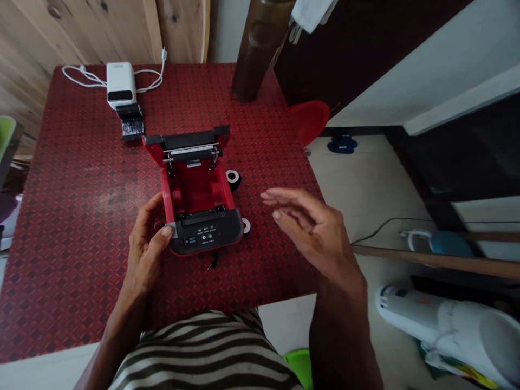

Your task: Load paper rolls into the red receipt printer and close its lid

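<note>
Red thermal printer (203, 235) sits mid-counter (81, 227), lid swung open to the far side; paper compartment (195, 187) shows no roll. Rolls counted: two, both outside, first paper roll (233, 179) just right of the printer, second paper roll (246, 227) touching or nearly touching its near-right corner. Left hand (147, 244) grips the near-left corner. Right hand (309, 227) open, raised, touching nothing. Hands apart. One white power adapter (121, 81) with cable, far left.

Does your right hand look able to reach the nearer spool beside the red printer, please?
Probably yes: the right hand hovers beside the spool, and nothing stands between them on the red tabletop.
</note>
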